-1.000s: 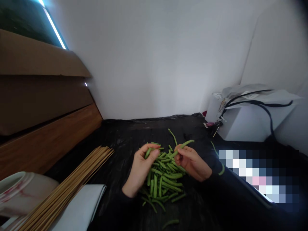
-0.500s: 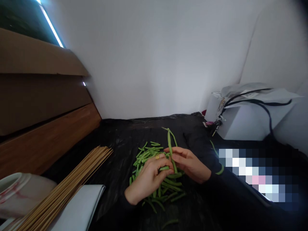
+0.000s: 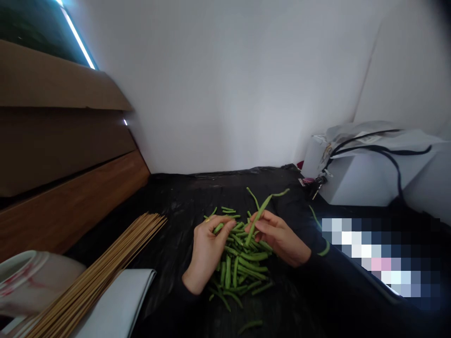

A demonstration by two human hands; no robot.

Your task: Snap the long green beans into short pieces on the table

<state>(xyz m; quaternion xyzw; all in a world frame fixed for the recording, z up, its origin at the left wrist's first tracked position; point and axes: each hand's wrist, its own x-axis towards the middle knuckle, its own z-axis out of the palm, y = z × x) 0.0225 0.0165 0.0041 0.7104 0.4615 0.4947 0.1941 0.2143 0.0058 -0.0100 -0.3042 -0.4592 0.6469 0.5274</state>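
Observation:
A heap of short cut green bean pieces (image 3: 243, 263) lies on a black plastic sheet (image 3: 176, 206). Above the heap my right hand (image 3: 278, 237) pinches a long green bean (image 3: 262, 211) that points up and to the right. My left hand (image 3: 207, 251) hovers at the heap's left side, its thumb and fingers closed on a short piece of bean (image 3: 218, 228). Both hands sit close together, a few centimetres apart.
A bundle of bamboo skewers (image 3: 95, 277) lies at the left, over a white tray (image 3: 116, 305) and beside a white bowl (image 3: 24, 281). Wooden boards (image 3: 70, 188) rise on the left. A white bag with black straps (image 3: 366, 164) stands at the right.
My left hand has pulled back to the left from the long bean with a short piece in its fingers. The long bean has tilted from upright toward the right.

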